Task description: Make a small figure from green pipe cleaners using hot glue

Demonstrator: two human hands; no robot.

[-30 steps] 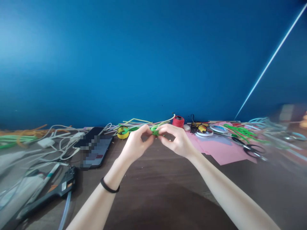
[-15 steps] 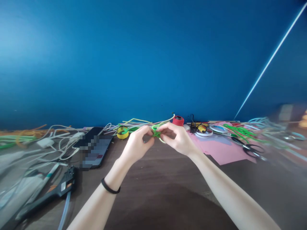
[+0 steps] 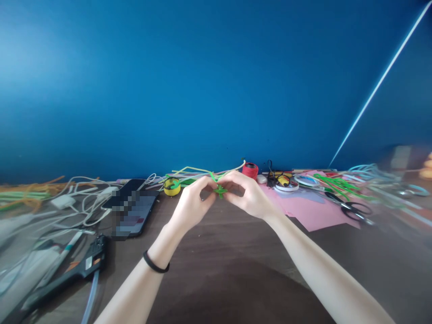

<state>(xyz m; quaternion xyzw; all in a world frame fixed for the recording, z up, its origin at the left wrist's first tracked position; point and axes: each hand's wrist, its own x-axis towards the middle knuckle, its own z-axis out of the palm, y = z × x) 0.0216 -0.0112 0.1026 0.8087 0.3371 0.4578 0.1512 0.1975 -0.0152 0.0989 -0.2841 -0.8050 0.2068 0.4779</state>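
Observation:
Above the brown table [image 3: 236, 279], my left hand [image 3: 192, 204] and my right hand [image 3: 248, 195] meet fingertip to fingertip. Both pinch a small green twisted piece [image 3: 220, 191], apparently a pipe-cleaner shape, held between thumbs and forefingers. A thin green strand rises from it towards the back. My left wrist wears a black band [image 3: 154, 265]. Just behind the hands lie a yellow spool [image 3: 172, 186] and a red thread spool [image 3: 250, 170].
A phone [image 3: 132, 207] lies left of the hands among white cables [image 3: 81, 198]. A black glue gun [image 3: 67, 270] sits at the near left. To the right are pink paper [image 3: 310, 207], scissors [image 3: 353, 208], tape rolls [image 3: 305, 181] and green stems [image 3: 337, 184]. A blue wall stands behind.
The hands stay together at the same spot; the fingers have shifted slightly and the green piece has turned between them, now sitting a little lower.

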